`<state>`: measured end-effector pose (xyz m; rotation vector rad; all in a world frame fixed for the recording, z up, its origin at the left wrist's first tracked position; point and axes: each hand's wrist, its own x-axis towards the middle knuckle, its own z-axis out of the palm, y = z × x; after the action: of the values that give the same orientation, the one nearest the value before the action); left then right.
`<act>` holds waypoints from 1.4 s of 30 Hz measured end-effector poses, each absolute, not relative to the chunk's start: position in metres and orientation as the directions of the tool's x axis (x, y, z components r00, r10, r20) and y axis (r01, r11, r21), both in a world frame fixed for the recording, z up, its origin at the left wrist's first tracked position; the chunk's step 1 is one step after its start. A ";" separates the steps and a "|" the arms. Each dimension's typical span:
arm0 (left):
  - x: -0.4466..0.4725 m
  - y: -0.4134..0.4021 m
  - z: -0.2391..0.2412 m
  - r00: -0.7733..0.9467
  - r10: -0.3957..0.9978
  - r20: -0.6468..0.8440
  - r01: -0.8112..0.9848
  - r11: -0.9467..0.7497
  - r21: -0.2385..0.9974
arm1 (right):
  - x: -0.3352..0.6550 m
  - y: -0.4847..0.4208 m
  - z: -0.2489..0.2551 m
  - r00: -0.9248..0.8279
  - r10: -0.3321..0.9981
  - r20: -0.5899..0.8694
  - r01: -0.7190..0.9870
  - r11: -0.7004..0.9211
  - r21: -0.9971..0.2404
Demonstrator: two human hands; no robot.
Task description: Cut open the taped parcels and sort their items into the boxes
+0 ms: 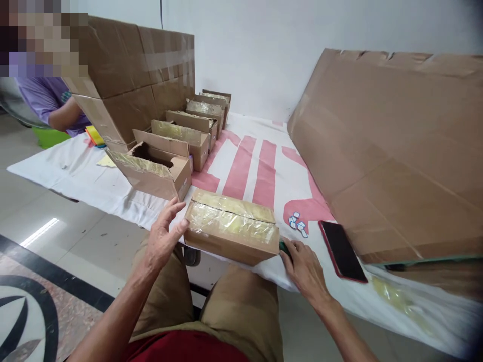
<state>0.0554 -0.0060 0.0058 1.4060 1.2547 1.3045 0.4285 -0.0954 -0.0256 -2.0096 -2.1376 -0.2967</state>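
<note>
In front of me, near the table's edge, a closed cardboard box lies with shiny clear tape across its top flaps. At the box's left end is my left hand, fingers apart and the thumb close to the corner. My right hand rests by the right end, its fingers curled over a small green object. Most of that object is hidden, so its kind cannot be made out. Several small white-and-blue pieces lie on the cloth just beyond my right hand.
An opened cardboard box heads a row of several boxes at left, beside a tall cardboard partition. A large cardboard panel stands right. A red-edged phone lies on the tablecloth. A person in a purple sleeve sits far left.
</note>
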 end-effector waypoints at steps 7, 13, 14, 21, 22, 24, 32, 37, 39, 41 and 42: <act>0.060 -0.020 0.013 -0.019 0.994 0.107 0.072 -0.106 0.992 | 0.442 -0.088 -0.019 -0.033 0.926 0.375 0.973 0.116 -0.200; 0.061 -0.024 0.018 0.027 0.985 0.168 -0.037 -0.167 0.985 | 0.433 -0.081 0.047 0.008 0.916 0.400 0.822 0.222 -0.524; 0.059 -0.025 0.017 0.045 0.980 0.192 -0.042 -0.190 0.981 | 0.430 -0.078 0.057 -0.020 0.921 0.390 0.810 0.243 -0.534; 0.054 -0.027 0.003 0.092 0.959 0.269 -0.065 -0.264 0.962 | 0.406 -0.044 0.084 -0.275 0.940 0.201 0.798 0.339 -0.497; 0.054 -0.027 0.001 0.103 0.958 0.267 -0.072 -0.261 0.963 | 0.401 -0.040 0.084 -0.281 0.943 0.177 0.805 0.332 -0.492; 0.054 -0.026 -0.001 0.105 0.955 0.277 -0.081 -0.269 0.960 | 0.392 -0.033 0.084 -0.266 0.948 0.174 0.805 0.318 -0.501; 0.057 -0.024 -0.001 0.095 0.950 0.299 -0.120 -0.287 0.950 | 0.391 0.014 0.090 -0.019 0.987 0.162 0.725 0.125 -0.678; 0.061 -0.028 0.003 0.097 0.965 0.244 -0.084 -0.236 0.968 | 0.397 0.055 0.070 -0.077 0.996 -0.044 0.679 0.020 -0.734; 0.057 -0.030 0.006 0.150 0.953 0.265 -0.036 -0.262 0.964 | 0.399 0.057 0.063 -0.091 0.994 -0.054 0.644 0.018 -0.765; 0.047 -0.029 0.011 0.234 0.924 0.302 0.029 -0.317 0.948 | 0.402 0.051 0.058 -0.010 0.999 -0.046 0.561 -0.032 -0.827; 0.039 -0.027 0.013 0.261 0.913 0.314 0.066 -0.341 0.938 | 0.404 0.046 0.055 0.048 0.998 -0.051 0.497 -0.068 -0.865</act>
<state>0.0394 -0.0269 0.0130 1.6447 0.9190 1.1989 0.4041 0.0455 0.0550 -1.6485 -1.5254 0.9360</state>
